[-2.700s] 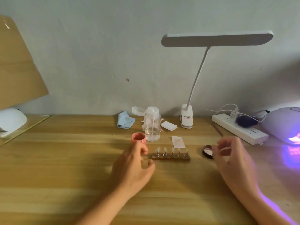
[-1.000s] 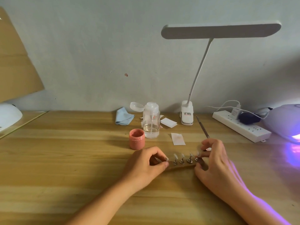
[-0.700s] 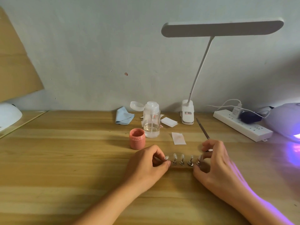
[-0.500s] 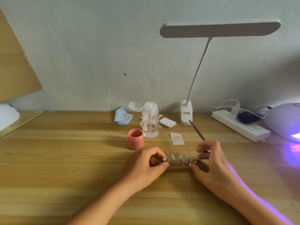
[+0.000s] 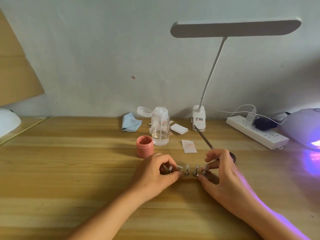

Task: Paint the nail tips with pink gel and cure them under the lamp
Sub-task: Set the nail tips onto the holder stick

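At centre, left hand (image 5: 155,172) and right hand (image 5: 223,174) now grip holder (image 5: 190,177).

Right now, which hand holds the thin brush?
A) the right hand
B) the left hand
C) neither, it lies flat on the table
A: the brush handle sticks up and back out of the fingers of the right hand, while the left hand pinches the left end of the nail-tip stand.

Gel jar (image 5: 145,148) just left of pump bottle (image 5: 160,130), nail-tip holder (image 5: 191,176) before both, curing lamp (image 5: 301,125) at table's (image 5: 69,161) far right.
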